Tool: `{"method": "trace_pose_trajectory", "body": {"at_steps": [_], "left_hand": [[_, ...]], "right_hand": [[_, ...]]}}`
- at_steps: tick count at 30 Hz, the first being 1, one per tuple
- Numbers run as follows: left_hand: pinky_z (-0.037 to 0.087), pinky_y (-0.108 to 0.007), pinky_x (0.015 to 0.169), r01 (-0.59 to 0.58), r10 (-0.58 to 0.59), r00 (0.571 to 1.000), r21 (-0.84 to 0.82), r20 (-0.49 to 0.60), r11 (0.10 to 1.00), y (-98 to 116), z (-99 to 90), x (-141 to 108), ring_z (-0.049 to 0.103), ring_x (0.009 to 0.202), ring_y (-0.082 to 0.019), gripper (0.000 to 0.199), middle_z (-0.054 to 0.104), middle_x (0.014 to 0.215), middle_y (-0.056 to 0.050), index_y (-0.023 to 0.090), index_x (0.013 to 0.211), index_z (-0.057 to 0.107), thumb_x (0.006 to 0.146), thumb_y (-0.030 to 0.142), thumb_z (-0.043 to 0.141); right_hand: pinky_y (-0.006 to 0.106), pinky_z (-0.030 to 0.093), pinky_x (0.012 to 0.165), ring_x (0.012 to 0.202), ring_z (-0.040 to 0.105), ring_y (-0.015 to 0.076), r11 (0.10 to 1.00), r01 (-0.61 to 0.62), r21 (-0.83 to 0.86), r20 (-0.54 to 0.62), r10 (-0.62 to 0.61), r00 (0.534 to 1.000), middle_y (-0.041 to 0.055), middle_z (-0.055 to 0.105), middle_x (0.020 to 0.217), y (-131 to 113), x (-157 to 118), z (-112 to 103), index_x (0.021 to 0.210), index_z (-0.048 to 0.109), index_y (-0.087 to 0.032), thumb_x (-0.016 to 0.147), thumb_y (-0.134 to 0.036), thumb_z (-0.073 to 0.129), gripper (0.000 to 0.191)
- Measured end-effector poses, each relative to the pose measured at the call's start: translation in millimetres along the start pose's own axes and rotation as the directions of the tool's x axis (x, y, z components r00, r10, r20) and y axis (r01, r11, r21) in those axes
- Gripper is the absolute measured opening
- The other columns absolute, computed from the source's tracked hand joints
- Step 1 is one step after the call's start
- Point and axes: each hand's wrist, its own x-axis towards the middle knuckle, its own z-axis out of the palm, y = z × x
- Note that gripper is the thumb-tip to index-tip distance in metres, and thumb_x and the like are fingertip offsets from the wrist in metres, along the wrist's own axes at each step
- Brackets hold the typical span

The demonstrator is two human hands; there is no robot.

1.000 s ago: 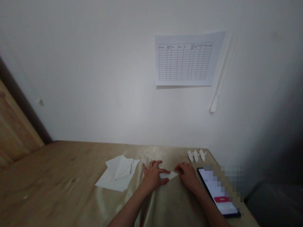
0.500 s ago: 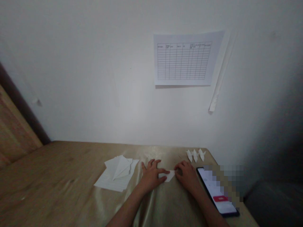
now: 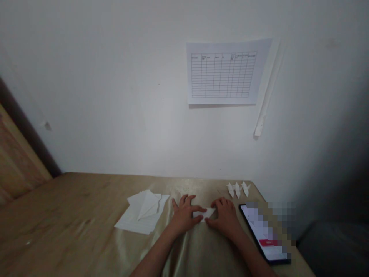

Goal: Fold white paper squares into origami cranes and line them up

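Observation:
A small folded white paper [image 3: 208, 214] lies flat on the cloth-covered table between my hands. My left hand [image 3: 184, 214] rests at its left side, fingers spread, with thumb and index fingertip on the paper. At the right side, my right hand [image 3: 225, 215] is curved, its thumb at the paper's lower edge and its index finger near the upper right corner. Both hands are apart from each other, and the fingers partly cover the paper's ends.
White sheets [image 3: 138, 215] lie left of my hands. Three small folded paper pieces [image 3: 237, 190] stand near the table's back right corner. A phone [image 3: 268, 242] lies beside my right forearm. A printed table sheet [image 3: 223, 77] hangs on the wall behind.
My right thumb has moved left and down to the paper's lower edge, and the right hand has opened wider. My left hand has stayed in place.

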Motion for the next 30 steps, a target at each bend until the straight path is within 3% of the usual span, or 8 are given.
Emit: {"method": "trace_pose_trajectory", "body": {"at_steps": [7, 16, 22, 30], "left_hand": [[-0.007, -0.080, 0.108, -0.009, 0.008, 1.000, -0.018, -0.010, 1.000, -2.5, 3.3, 0.6, 0.018, 0.150, -0.039, 0.033, 0.039, 0.157, 0.002, 0.055, 0.115, 0.067, 0.083, 0.051, 0.069], [-0.005, -0.081, 0.108, -0.010, 0.009, 1.000, -0.015, -0.019, 1.000, -5.4, 7.0, 2.9, 0.018, 0.150, -0.039, 0.032, 0.039, 0.157, 0.002, 0.055, 0.114, 0.068, 0.082, 0.050, 0.070], [-0.007, -0.082, 0.107, -0.015, 0.015, 1.000, -0.023, -0.012, 1.000, -3.6, 4.5, 1.7, 0.019, 0.149, -0.039, 0.032, 0.039, 0.157, 0.002, 0.055, 0.115, 0.068, 0.083, 0.050, 0.069], [-0.008, -0.081, 0.106, -0.010, 0.010, 1.000, -0.022, -0.003, 1.000, -3.0, 3.3, 2.3, 0.019, 0.149, -0.041, 0.034, 0.039, 0.157, 0.001, 0.054, 0.115, 0.068, 0.081, 0.049, 0.072]], "right_hand": [[0.039, 0.030, 0.107, 0.117, 0.050, 0.0297, 1.000, -0.002, 0.024, 0.030, 0.002, 1.000, 0.0064, 0.060, 0.118, 4.9, -0.7, -0.1, 0.104, 0.064, -0.027, 0.068, -0.051, 0.075, 0.045], [0.039, 0.031, 0.106, 0.117, 0.050, 0.0290, 0.998, 0.034, 0.055, 0.004, -0.035, 0.999, 0.0061, 0.061, 0.116, 10.6, 1.8, 4.1, 0.104, 0.066, -0.027, 0.072, -0.042, 0.072, 0.036], [0.038, 0.033, 0.102, 0.112, 0.051, 0.0262, 0.998, 0.063, 0.017, -0.020, -0.062, 0.998, 0.0056, 0.062, 0.112, 11.6, 3.6, 3.6, 0.101, 0.066, -0.027, 0.083, -0.027, 0.060, 0.019], [0.038, 0.034, 0.097, 0.111, 0.052, 0.0249, 0.997, 0.049, -0.062, -0.033, -0.051, 0.998, 0.0038, 0.064, 0.109, 14.0, 11.3, 6.6, 0.098, 0.067, -0.029, 0.086, -0.014, 0.051, 0.025]]}}
